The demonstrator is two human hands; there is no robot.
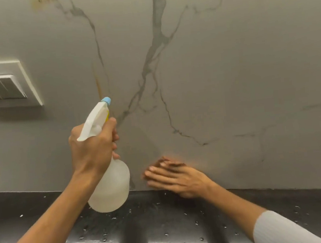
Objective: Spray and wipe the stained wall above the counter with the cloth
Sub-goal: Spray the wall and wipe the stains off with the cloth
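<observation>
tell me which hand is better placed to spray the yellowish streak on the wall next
Left. The left hand already grips the spray bottle, its blue nozzle just below the yellowish streak. The right hand lies flat on the wall, low near the counter.

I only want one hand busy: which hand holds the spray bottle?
The left hand grips the spray bottle; the right hand lies flat against the wall, no bottle.
</observation>
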